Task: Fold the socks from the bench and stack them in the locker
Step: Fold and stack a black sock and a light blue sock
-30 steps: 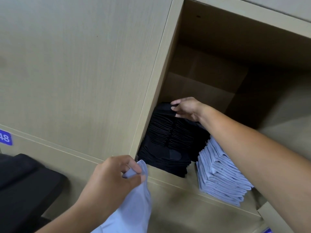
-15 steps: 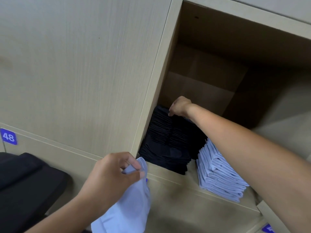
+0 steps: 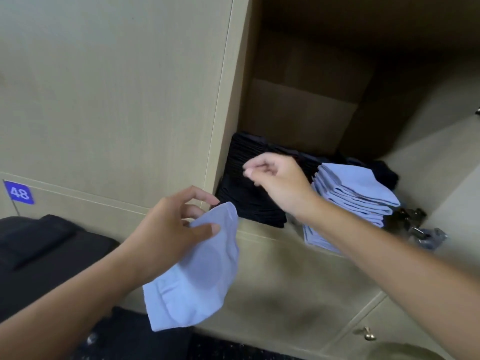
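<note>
My left hand [image 3: 174, 229] pinches the top of a light blue sock [image 3: 197, 279], which hangs in front of the locker's lower edge. My right hand [image 3: 278, 183] hovers in front of the open locker [image 3: 298, 113], fingers loosely curled and holding nothing. Behind it, a stack of folded black socks [image 3: 249, 196] fills the locker's left side. A stack of folded light blue socks [image 3: 355, 198] sits on the right, at the locker's front edge.
A closed locker door [image 3: 117, 87] stands to the left, with a blue tag reading 48 [image 3: 19, 192] below it. A black bag [image 3: 44, 250] lies at lower left. A metal latch [image 3: 413, 224] sits on the open door at right. Below, a small knob [image 3: 367, 333] marks another door.
My right hand has let go of the black stack and drawn back out of the locker toward me. My left hand still holds the blue sock, shifted slightly right.
</note>
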`<state>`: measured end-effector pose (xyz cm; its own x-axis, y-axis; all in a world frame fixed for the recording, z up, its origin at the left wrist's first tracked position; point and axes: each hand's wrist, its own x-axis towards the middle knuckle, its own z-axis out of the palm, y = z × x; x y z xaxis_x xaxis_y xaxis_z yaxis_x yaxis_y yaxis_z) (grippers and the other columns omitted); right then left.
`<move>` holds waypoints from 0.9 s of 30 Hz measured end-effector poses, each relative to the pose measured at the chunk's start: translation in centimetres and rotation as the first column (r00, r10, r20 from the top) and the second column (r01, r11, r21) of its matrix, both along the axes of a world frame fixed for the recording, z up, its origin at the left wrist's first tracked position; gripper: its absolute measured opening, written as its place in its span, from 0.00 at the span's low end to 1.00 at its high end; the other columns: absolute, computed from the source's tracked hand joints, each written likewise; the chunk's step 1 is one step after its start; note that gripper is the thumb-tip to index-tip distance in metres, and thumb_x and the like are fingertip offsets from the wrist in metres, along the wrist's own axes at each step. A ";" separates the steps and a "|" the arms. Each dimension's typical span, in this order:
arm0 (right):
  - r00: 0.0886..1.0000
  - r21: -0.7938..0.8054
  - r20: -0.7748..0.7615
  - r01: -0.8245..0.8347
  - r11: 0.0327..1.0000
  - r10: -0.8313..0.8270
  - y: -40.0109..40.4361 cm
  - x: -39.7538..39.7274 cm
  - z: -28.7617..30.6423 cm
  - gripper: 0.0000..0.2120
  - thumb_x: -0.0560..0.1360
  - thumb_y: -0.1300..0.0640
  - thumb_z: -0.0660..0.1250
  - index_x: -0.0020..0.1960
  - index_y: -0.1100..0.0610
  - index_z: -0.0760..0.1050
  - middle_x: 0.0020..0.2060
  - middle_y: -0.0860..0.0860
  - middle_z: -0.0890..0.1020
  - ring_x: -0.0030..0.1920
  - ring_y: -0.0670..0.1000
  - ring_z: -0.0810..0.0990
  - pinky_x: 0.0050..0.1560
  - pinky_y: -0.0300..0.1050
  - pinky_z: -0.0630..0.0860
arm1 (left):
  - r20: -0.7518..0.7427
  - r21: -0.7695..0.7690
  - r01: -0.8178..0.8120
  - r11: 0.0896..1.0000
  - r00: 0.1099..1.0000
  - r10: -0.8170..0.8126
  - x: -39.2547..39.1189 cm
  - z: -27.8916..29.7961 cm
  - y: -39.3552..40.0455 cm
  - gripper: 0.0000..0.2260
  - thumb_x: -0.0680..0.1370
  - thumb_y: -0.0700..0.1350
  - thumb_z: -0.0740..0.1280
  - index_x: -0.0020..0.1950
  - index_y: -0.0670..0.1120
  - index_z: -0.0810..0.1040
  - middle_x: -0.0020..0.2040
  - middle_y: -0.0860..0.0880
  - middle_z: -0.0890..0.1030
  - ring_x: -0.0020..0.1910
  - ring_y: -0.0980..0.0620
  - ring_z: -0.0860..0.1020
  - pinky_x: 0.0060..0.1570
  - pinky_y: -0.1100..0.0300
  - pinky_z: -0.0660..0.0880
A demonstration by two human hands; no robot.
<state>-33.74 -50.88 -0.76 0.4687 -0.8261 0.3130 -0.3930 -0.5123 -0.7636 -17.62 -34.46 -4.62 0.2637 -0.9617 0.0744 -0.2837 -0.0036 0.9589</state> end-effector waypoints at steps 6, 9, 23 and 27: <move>0.974 0.429 0.008 -0.208 0.879 0.227 4.0 -2.9 -3.1 0.28 0.76 0.41 0.72 0.72 0.49 0.72 0.62 0.45 0.82 0.59 0.38 0.81 0.61 0.33 0.73 | 0.036 -0.029 0.166 0.986 0.986 -0.165 -0.8 0.8 0.7 0.11 0.77 0.41 0.74 0.56 0.55 0.80 0.44 0.48 0.87 0.44 0.44 0.84 0.48 0.51 0.79; 0.935 0.525 0.025 -0.315 0.791 0.355 3.7 -3.9 -4.4 0.26 0.75 0.45 0.73 0.69 0.55 0.75 0.62 0.54 0.83 0.65 0.50 0.80 0.70 0.46 0.71 | 0.080 -0.026 0.227 0.974 0.971 -0.224 -0.9 0.5 0.7 0.12 0.78 0.41 0.74 0.58 0.54 0.80 0.44 0.47 0.87 0.48 0.39 0.84 0.50 0.51 0.81; 0.979 0.087 0.045 -0.200 0.976 0.197 4.0 -5.5 -4.9 0.05 0.80 0.55 0.70 0.52 0.56 0.81 0.45 0.50 0.87 0.47 0.48 0.86 0.48 0.43 0.81 | 0.371 0.387 0.237 0.891 0.845 -0.386 0.5 -4.2 0.8 0.06 0.76 0.52 0.75 0.50 0.54 0.83 0.44 0.59 0.87 0.44 0.60 0.84 0.47 0.63 0.77; 0.983 -0.037 0.004 -0.182 0.983 0.182 3.5 -5.9 -5.1 0.05 0.80 0.56 0.69 0.50 0.58 0.80 0.44 0.51 0.85 0.45 0.47 0.84 0.46 0.41 0.80 | 0.413 0.524 0.191 0.830 0.795 -0.444 1.6 -5.0 1.4 0.05 0.75 0.49 0.76 0.50 0.54 0.84 0.42 0.57 0.86 0.44 0.56 0.83 0.46 0.63 0.75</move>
<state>-39.64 -47.34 -5.87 0.6079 -0.7149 0.3454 -0.2852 -0.6026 -0.7453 -16.02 -33.04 -9.59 -0.0168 -0.9404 -0.3396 -0.7779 -0.2011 0.5953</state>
